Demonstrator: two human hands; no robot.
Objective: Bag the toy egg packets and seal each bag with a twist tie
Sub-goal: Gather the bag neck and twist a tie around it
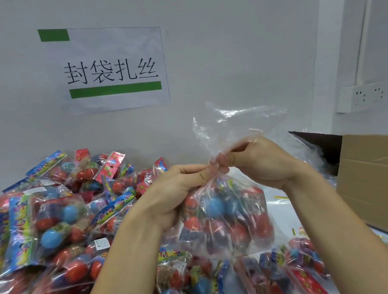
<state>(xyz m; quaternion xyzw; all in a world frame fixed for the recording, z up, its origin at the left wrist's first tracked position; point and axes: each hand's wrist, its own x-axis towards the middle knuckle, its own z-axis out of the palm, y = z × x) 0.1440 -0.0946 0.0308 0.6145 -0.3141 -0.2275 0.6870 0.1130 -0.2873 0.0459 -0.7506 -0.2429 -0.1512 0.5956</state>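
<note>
A clear plastic bag (225,215) full of red and blue toy egg packets hangs above the table in the middle of the head view. My left hand (177,189) pinches the gathered neck of the bag from the left. My right hand (260,162) grips the same neck from the right, just above the left fingers. The loose top of the bag (237,125) fans out above both hands. No twist tie is plainly visible at the neck. Yellow twist ties (281,197) lie on the table to the right.
A big heap of loose egg packets (55,214) covers the table's left side up to the wall. More filled bags (295,270) lie in front. A cardboard box (374,180) stands at the right. A paper sign (112,70) and a socket strip (361,97) are on the wall.
</note>
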